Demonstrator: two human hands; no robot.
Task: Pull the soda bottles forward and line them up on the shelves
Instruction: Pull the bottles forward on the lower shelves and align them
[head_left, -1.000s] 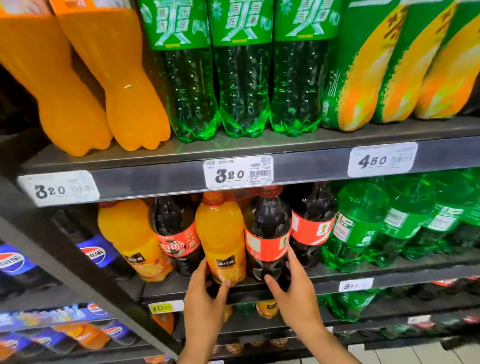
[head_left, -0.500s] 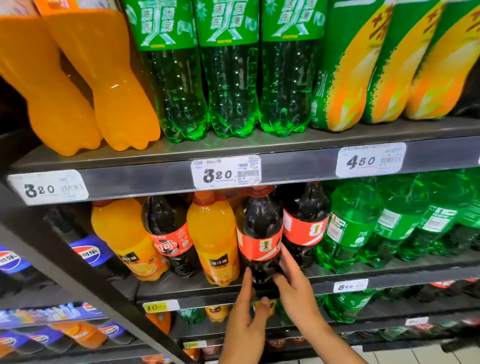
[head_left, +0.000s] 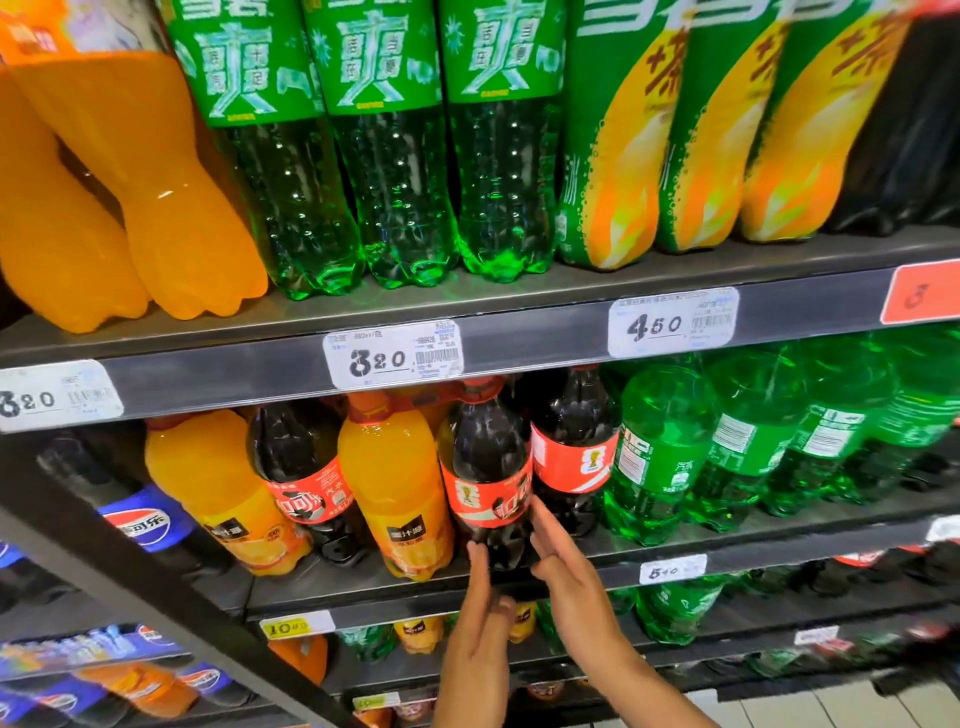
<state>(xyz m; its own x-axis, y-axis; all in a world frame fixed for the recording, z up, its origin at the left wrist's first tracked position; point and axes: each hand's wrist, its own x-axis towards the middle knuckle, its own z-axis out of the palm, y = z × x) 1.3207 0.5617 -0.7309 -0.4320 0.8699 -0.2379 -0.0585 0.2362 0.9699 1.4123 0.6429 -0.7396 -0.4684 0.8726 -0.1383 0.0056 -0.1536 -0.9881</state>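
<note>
1. Cola bottle (head_left: 488, 467), dark with a red label, upright at the front edge of the middle shelf (head_left: 597, 574), between an orange soda bottle (head_left: 397, 483) and a second cola bottle (head_left: 571, 447).
2. Left hand (head_left: 480, 631) open, fingers straight, fingertips touching the bottle's base from the left (no wrap).
3. Right hand (head_left: 566, 582) open too, flat against the bottle's lower right side.
4. Green bottles (head_left: 670, 452) further right on the same shelf.
5. Upper shelf: large orange and green bottles (head_left: 395, 171); price tag (head_left: 392, 354) reading 3.20 on its edge.

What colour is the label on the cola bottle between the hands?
Red, on the cola bottle; head view.
</note>
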